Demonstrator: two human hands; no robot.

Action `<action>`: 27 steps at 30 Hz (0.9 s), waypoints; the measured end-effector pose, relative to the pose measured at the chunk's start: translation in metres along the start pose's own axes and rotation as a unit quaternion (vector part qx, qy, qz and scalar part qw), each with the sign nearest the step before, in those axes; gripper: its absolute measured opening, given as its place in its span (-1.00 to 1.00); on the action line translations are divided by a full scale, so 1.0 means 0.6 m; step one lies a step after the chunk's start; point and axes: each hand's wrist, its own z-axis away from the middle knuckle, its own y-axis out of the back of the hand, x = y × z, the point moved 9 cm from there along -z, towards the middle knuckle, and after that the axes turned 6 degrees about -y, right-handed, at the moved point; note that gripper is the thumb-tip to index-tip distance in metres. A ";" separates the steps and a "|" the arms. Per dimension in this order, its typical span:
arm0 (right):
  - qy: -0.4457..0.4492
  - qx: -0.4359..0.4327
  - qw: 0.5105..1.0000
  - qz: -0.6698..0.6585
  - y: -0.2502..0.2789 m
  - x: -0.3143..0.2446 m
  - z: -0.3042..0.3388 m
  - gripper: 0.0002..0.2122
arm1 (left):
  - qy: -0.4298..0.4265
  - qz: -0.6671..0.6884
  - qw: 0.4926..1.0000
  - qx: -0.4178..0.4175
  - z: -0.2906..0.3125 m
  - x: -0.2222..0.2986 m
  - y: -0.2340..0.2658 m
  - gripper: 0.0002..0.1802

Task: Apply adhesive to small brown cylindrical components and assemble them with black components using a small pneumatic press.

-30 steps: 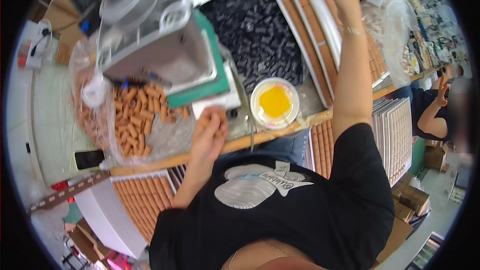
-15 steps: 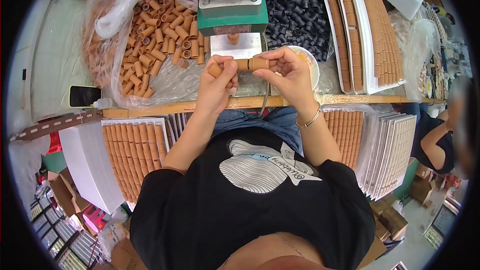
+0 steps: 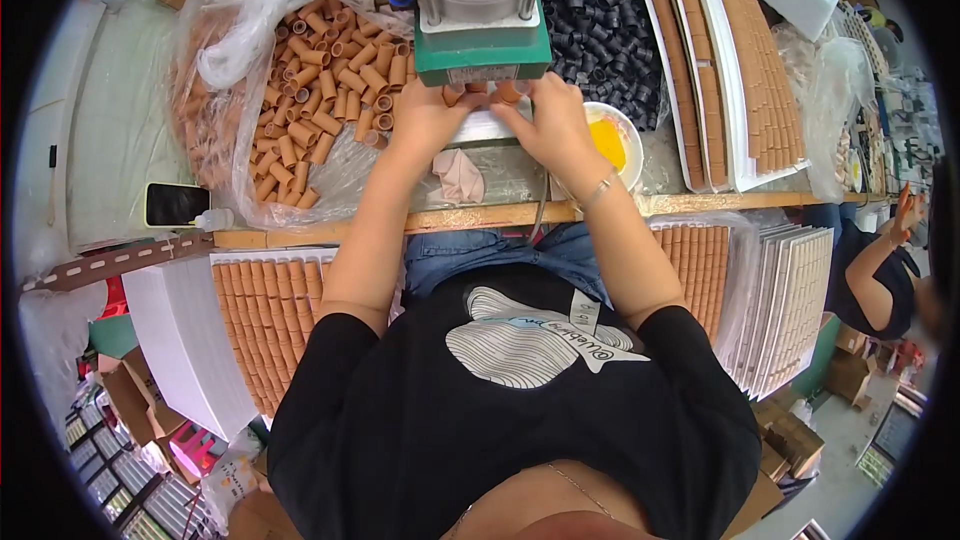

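Observation:
My left hand point(image 3: 428, 122) and my right hand point(image 3: 554, 120) reach in under the green head of a bench press point(image 3: 482, 55). The left fingers are closed round a short tan tube point(image 3: 452, 96), partly hidden by the press head. In my right fingers is another tan tube point(image 3: 509, 92), close beside the first. A bit of tan also shows between the two, but I cannot tell whether it is a separate piece. Below the hands lies the press's pale metal base plate point(image 3: 482, 127). A crumpled pinkish cloth point(image 3: 459, 178) rests near the table's front edge.
Loose tan tubes fill a clear plastic bag point(image 3: 232, 165) at left; black ring-like parts point(image 3: 600, 35) are heaped at right. A white bowl point(image 3: 632, 162) with yellow contents stands by my right forearm. Foam trays point(image 3: 735, 90) of tan tubes lean further right. A phone point(image 3: 175, 205) lies left.
Both hands have moved forward from the table's front, with the tan pieces, to under the press head. The cloth and the bowl's yellow contents have come into sight.

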 end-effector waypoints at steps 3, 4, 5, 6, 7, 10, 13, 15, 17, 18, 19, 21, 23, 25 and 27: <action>-0.002 0.006 1.000 0.008 -0.026 0.005 -0.032 -0.73 | 0.062 0.116 0.990 0.056 -0.003 -0.018 0.036 -0.70; 0.001 -0.004 1.000 0.008 -0.031 0.000 -0.039 -0.75 | 0.054 0.117 0.990 0.057 0.008 -0.024 0.053 -0.70; -0.022 -0.021 1.000 0.001 -0.043 0.012 -0.044 -0.79 | 0.075 0.203 0.976 0.036 0.018 -0.042 0.052 -0.69; -0.011 -0.015 1.000 -0.001 -0.052 0.009 -0.042 -0.79 | 0.096 0.282 0.954 0.021 0.036 -0.057 0.053 -0.69; 0.004 -0.015 0.999 0.035 -0.060 0.005 -0.035 -0.78 | 0.094 0.378 0.921 0.027 0.057 -0.061 0.050 -0.64; 0.005 -0.008 0.995 0.095 -0.046 -0.006 -0.015 -0.74 | 0.102 0.629 0.771 -0.007 0.111 -0.045 0.024 -0.50; -0.048 -0.028 0.997 0.057 0.008 -0.016 0.017 -0.39 | 0.119 0.671 0.727 -0.079 0.147 -0.026 -0.001 -0.41; -0.077 -0.086 0.991 -0.067 0.044 -0.022 0.052 -0.46 | 0.105 0.681 0.715 -0.118 0.146 0.004 -0.020 -0.37; -0.101 -0.161 0.954 -0.231 0.039 -0.036 0.085 -0.55 | 0.066 0.564 0.800 -0.193 0.164 0.040 -0.042 -0.30; -0.099 -0.192 0.936 -0.277 0.038 -0.047 0.099 -0.61 | 0.064 0.564 0.799 -0.197 0.164 0.067 -0.042 -0.30; -0.102 -0.188 0.937 -0.275 0.037 -0.039 0.108 -0.61 | 0.048 0.484 0.846 -0.218 0.156 0.092 -0.043 -0.26; -0.049 -0.173 0.947 -0.267 0.035 -0.039 0.115 -0.77 | 0.047 0.365 0.906 -0.210 0.147 0.095 -0.056 -0.23; -0.060 -0.143 0.958 -0.241 0.038 -0.032 0.117 -0.81 | 0.036 0.304 0.933 -0.188 0.146 0.094 -0.061 -0.26; -0.074 -0.113 0.967 -0.215 0.045 -0.029 0.115 -0.85 | 0.027 0.242 0.956 -0.165 0.144 0.094 -0.064 -0.30; -0.047 -0.082 0.980 -0.173 0.060 -0.041 0.111 -0.83 | -0.002 0.236 0.964 -0.119 0.138 0.098 -0.057 -0.29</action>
